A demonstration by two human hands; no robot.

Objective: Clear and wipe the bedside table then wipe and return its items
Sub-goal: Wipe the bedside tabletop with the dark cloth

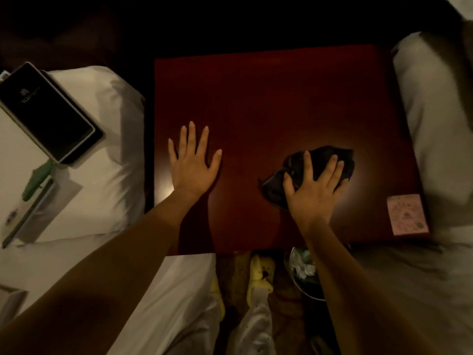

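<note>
While left hand point(193, 163) lies flat, fingers spread, on bedside table point(268, 98) — right hand point(316, 193), fingers apart, presses dark cloth point(297, 167); pink note point(407, 213) near-right corner.

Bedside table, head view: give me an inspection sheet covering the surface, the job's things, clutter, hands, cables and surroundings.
Surface: bedside table, dark red wood top, with a bright glare patch around the cloth.
Job's things: dark cloth lies bunched on the table; black folder and green pen lie on the left bed.
Clutter: pink note lies at the table's near right corner.
Hands: left hand rests flat on the table, fingers spread; right hand presses on the cloth.
Cables: nothing seen.
Surroundings: right bed with white bedding; waste bin holding crumpled paper, on the floor at the table's near edge.
</note>
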